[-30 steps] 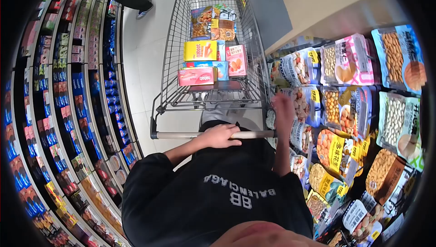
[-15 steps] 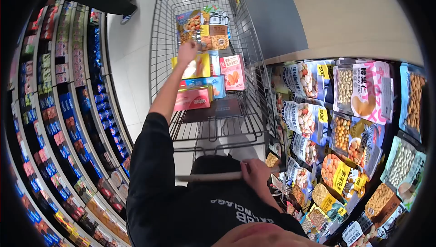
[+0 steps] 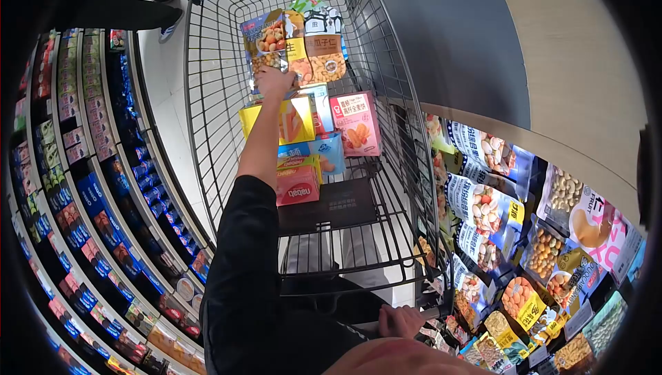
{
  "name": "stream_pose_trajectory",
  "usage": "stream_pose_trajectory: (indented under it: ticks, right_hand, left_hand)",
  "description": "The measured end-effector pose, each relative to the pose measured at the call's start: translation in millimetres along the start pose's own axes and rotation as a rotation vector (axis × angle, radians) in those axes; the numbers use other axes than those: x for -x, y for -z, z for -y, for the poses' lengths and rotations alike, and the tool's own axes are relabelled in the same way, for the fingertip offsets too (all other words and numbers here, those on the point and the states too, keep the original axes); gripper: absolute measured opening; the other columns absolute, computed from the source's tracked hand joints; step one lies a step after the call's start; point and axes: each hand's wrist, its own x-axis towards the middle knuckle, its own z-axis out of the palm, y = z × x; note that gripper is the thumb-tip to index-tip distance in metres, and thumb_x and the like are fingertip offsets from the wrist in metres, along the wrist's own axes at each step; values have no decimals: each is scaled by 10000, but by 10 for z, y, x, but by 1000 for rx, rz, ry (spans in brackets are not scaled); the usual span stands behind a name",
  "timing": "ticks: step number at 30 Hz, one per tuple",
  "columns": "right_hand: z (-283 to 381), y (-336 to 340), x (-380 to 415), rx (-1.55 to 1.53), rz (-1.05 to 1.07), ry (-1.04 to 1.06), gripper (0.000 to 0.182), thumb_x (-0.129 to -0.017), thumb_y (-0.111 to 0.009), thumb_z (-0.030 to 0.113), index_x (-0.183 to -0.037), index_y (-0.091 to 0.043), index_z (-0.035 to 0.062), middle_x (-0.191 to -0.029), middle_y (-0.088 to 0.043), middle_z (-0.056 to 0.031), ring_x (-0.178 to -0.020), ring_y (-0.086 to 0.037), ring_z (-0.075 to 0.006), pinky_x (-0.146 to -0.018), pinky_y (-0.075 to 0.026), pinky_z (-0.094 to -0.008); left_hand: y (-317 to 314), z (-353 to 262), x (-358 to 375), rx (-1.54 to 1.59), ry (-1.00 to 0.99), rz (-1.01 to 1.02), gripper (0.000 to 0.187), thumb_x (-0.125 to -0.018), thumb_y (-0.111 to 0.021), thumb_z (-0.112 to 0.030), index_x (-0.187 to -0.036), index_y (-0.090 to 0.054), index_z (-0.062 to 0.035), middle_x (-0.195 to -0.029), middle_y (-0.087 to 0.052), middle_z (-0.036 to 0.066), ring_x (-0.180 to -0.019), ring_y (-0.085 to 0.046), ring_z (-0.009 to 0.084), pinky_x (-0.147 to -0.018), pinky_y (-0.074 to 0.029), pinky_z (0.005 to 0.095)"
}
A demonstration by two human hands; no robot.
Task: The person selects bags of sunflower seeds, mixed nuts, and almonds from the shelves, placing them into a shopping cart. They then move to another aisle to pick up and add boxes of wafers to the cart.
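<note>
My left hand point(image 3: 276, 83) reaches forward into the wire shopping cart point(image 3: 207, 99). Its fingers are curled at the lower edge of a blue and gold bag of mixed nuts point(image 3: 267, 37), though the fingertips are partly hidden. Beside that bag stands a brown and white bag of seed kernels point(image 3: 325, 47). A yellow pack point(image 3: 295, 120) lies under my left wrist, and a pink biscuit box point(image 3: 355, 123) is to its right. Closer to me are a blue pack point(image 3: 327, 153) and a red-pink box point(image 3: 298, 183). My right hand point(image 3: 402, 321) is closed around the cart handle point(image 3: 369, 328).
Shelves of packaged snacks point(image 3: 103, 189) line the left side. Bags of nuts point(image 3: 486, 209) fill a display close on the right, below a grey and beige panel point(image 3: 455, 37). Another person's legs point(image 3: 131, 3) stand at the upper left.
The cart and its goods appear larger and shifted left in view. My left hand stays by the nut bag, with its fingers at the lower edge. My right hand remains on the handle.
</note>
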Motion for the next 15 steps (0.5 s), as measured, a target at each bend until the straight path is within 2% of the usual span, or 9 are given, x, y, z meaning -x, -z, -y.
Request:
stream_pose_trajectory:
  ticks: [3,4,9,11,13,15]
  right_hand:
    - [18,2,-17,-23,-26,-5,131,-674,-739,72,-771,-665,119,-557,-537,14,-465,-507,-149,-459,-374,-289]
    - [22,0,-15,-33,-43,-1,129,-680,-738,72,-776,-664,117,-556,-538,13,-465,-507,-149,-459,-374,-289]
    - [5,-28,25,-83,-116,49,112,-712,-733,81,-782,-651,111,-581,-569,4,-480,-530,-154,-466,-390,-289]
    - [-17,-45,33,-95,-152,89,107,-721,-734,97,-783,-648,114,-591,-583,-5,-495,-548,-169,-473,-401,-301]
    - [-16,-16,71,-88,-154,118,101,-731,-735,120,-785,-650,122,-601,-598,-19,-516,-574,-193,-482,-418,-323]
    - [4,52,61,-135,-160,173,83,-748,-727,151,-786,-658,126,-613,-608,-42,-542,-592,-228,-494,-430,-351]
  left_hand:
    - [108,30,53,71,-48,-76,790,-765,-629,-476,-1263,-369,79,-1186,-546,306,-1069,-600,373,-886,-498,425]
    - [179,63,127,155,-41,-120,662,-790,-597,-447,-1199,-451,53,-1037,-644,263,-975,-644,373,-847,-510,449]
    - [546,352,148,340,-64,-134,507,-814,-537,-436,-991,-624,31,-960,-653,286,-931,-632,436,-820,-498,497]
    - [759,480,317,332,-122,-177,497,-808,-521,-427,-997,-631,19,-967,-646,288,-926,-627,450,-817,-493,496]
    - [1117,592,793,586,-284,-217,454,-805,-537,-402,-1013,-627,-9,-924,-648,280,-898,-635,439,-795,-487,496]
    - [1578,626,1487,622,-348,-257,393,-827,-555,-356,-1008,-618,-13,-823,-642,259,-810,-646,406,-737,-485,473]
